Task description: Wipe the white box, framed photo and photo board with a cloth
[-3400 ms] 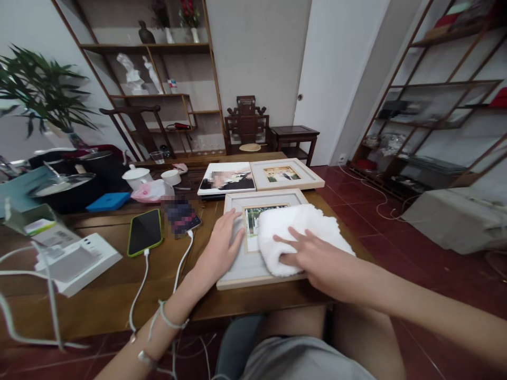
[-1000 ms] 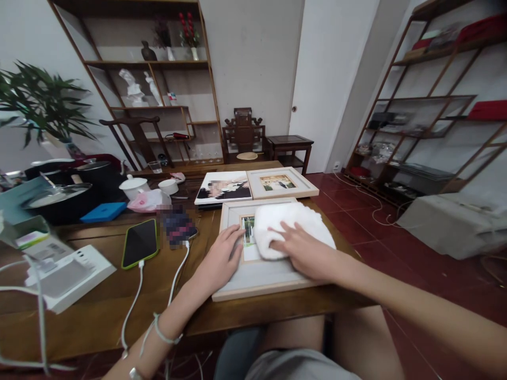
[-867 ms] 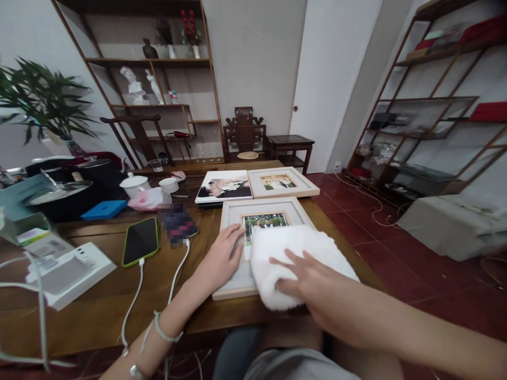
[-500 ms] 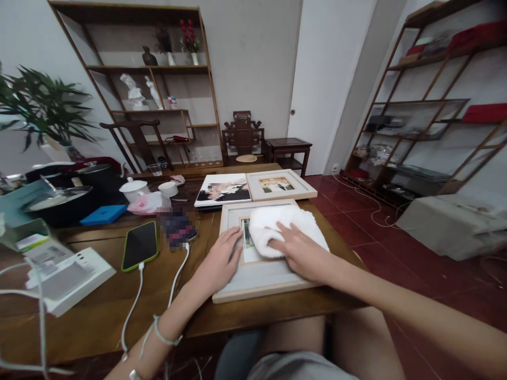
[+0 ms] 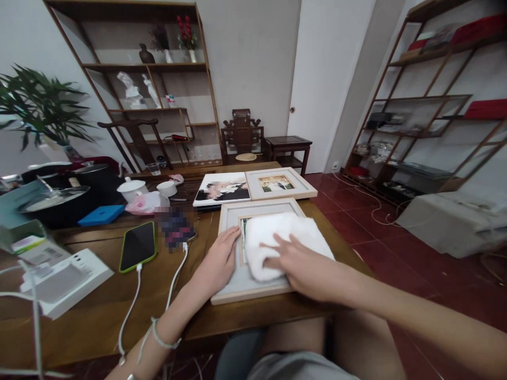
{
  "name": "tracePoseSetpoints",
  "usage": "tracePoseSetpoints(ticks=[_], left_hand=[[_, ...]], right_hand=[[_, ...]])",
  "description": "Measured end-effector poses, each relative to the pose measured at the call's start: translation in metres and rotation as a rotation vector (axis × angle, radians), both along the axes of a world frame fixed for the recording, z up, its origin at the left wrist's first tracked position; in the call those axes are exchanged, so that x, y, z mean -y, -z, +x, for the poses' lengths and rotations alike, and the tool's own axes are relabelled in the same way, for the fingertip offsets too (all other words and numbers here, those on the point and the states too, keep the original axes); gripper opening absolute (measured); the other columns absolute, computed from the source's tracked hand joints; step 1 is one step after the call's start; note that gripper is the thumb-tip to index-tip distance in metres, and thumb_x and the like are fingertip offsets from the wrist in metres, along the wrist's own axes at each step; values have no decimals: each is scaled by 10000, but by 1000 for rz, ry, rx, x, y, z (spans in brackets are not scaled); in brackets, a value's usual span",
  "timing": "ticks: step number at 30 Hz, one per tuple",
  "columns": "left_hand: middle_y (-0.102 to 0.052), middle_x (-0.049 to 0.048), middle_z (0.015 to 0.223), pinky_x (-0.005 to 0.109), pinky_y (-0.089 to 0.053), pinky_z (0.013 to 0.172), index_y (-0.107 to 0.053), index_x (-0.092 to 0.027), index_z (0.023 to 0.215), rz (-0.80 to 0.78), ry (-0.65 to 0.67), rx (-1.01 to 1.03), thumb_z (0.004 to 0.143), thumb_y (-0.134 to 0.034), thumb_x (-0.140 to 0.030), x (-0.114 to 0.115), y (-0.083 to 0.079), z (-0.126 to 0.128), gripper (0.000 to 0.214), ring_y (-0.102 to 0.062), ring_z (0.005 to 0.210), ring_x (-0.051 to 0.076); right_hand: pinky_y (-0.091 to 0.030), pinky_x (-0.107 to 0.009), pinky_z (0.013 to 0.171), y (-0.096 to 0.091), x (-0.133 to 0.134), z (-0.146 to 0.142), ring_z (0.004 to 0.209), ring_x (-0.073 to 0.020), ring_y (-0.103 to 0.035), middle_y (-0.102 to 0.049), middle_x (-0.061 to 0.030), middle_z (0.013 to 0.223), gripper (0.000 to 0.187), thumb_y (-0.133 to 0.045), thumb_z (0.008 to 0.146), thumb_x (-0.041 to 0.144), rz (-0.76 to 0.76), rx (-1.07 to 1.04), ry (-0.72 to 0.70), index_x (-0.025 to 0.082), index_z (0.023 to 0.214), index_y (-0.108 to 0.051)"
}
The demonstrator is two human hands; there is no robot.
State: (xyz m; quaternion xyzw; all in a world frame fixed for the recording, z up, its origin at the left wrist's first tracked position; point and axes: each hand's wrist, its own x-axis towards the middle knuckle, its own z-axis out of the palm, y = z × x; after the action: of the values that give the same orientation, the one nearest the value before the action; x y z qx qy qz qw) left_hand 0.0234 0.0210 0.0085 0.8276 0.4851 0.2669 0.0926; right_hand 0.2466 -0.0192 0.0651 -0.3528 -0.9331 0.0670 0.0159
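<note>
White cloth [image 5: 285, 235] lies on the frame [image 5: 237, 285] at the desk's [image 5: 99, 311] near edge. The right hand [image 5: 301, 261] rests on it, fingers spread flat — pressing, not gripping. The left hand [image 5: 217, 261] lies on the frame's left border with fingers extended, likely steadying it. Far left of the frame stand a lidded pot [image 5: 59, 203] and cup [image 5: 132, 188] — contents hidden.

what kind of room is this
Most likely a living or sitting room in a home: open wooden shelves holding statuettes and vases, a carved wooden chair against the wall, and a potted plant.
</note>
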Motion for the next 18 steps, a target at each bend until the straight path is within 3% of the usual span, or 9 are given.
tracePoseSetpoints(ticks=[4, 7, 13, 18], left_hand=[[-497, 171, 1351, 456, -318, 1087, -500, -83, 1245, -8, 2, -8, 888, -309, -179, 1, -3, 1, 416, -421, 1285, 231], [-496, 177, 1352, 467, -332, 1077, -502, -84, 1248, -19, 9, -9, 882, -337, -186, 1, -4, 1, 415, -426, 1281, 244], [-487, 188, 1356, 442, -315, 1093, -483, -47, 1266, 3, 19, -25, 890, -297, -176, 1, -3, 0, 439, -419, 1289, 235], [-490, 184, 1356, 433, -316, 1096, -502, -51, 1251, -22, 16, -20, 893, -298, -180, 1, -5, -1, 431, -419, 1291, 232]], right_hand=[[-278, -579, 1019, -13, 53, -3, 1321, -361, -268, -375, -73, 1444, 548, -448, 654, 9, -87, -11, -90, 202, 1150, -580], [-242, -591, 1038, -7, 53, -7, 1333, -362, -241, -373, -72, 1446, 553, -454, 650, 17, -70, -20, -82, 197, 1159, -574], [-218, -632, 1018, 18, -22, -8, 1345, -384, -194, -300, -122, 1478, 665, -398, 654, -45, 118, 11, 133, 163, 1277, -496], [-232, -654, 997, 17, -80, -14, 1361, -384, -117, -210, -96, 1515, 756, -356, 641, -89, 205, 75, 220, 163, 1352, -414]])
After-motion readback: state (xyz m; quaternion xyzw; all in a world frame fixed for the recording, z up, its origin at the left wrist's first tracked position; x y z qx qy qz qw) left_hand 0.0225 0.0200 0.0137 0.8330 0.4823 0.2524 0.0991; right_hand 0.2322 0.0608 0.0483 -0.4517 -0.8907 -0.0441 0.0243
